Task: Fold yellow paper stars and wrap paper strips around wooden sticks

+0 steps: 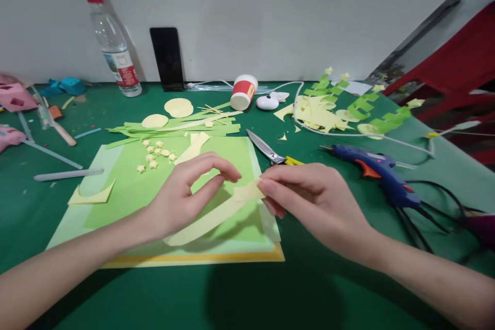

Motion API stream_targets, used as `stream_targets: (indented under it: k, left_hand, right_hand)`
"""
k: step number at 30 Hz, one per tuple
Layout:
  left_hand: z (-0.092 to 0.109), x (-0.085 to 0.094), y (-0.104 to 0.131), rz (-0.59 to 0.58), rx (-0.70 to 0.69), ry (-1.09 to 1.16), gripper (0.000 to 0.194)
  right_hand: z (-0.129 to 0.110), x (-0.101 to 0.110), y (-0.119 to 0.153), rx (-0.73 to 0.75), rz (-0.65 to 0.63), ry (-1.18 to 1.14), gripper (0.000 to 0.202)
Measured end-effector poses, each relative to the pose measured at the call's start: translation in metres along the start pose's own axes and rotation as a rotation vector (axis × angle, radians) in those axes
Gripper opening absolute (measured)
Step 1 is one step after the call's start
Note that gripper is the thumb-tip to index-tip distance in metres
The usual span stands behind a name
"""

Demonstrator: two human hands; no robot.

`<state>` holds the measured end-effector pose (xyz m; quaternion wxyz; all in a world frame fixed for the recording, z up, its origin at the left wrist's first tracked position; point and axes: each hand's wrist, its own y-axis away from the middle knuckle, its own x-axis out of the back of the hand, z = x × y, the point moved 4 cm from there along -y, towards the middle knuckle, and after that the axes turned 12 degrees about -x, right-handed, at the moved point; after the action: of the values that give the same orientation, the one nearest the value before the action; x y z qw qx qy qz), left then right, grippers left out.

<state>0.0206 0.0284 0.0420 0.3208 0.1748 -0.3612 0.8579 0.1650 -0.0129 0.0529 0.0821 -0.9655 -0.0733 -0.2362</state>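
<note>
Between finger and thumb, my right hand (309, 201) pinches the folded end of a pale yellow paper strip (211, 224). The strip's tail curves down to the left, over the green paper sheets (232, 160). My left hand (189, 191) hovers just left of the folded end, its fingers curved and apart, with nothing between them. Small folded paper stars (150, 157) lie in a cluster on the sheets beyond my left hand. More pale yellow strips (193, 148) rest close to them.
Scissors (266, 147) and a blue glue gun (371, 165) with its cord lie to the right. Behind are green strips (174, 129), a paper cup (244, 92), a phone (167, 59), a water bottle (116, 51) and paper scraps (317, 113).
</note>
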Motion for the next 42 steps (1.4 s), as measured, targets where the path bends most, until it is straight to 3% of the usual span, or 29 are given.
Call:
stream_targets:
  k: [4, 11, 19, 25, 31, 42]
  left_hand:
    - [-0.004, -0.004, -0.001, -0.017, 0.196, 0.222, 0.017]
    - [-0.001, -0.013, 0.003, -0.023, 0.254, 0.27, 0.006]
    - [0.006, -0.013, 0.006, 0.068, 0.06, 0.052, 0.008]
    - [0.014, -0.008, 0.003, 0.053, -0.078, -0.107, 0.008]
    - [0.025, -0.002, -0.002, -0.013, -0.197, -0.342, 0.009]
    - [0.028, 0.001, -0.003, 0.031, -0.223, -0.374, 0.009]
  right_hand:
    - [0.002, 0.0, 0.002, 0.115, 0.088, 0.128, 0.022]
    - [0.008, -0.006, 0.002, 0.234, 0.003, 0.214, 0.019]
    - [0.009, -0.01, 0.009, 0.273, 0.014, 0.116, 0.017]
    - [0.008, -0.01, 0.009, 0.318, 0.027, 0.115, 0.011]
    - [0.0, -0.006, 0.009, 0.343, 0.15, 0.196, 0.019]
    - [-0.005, -0.004, 0.014, 0.371, 0.157, 0.279, 0.019]
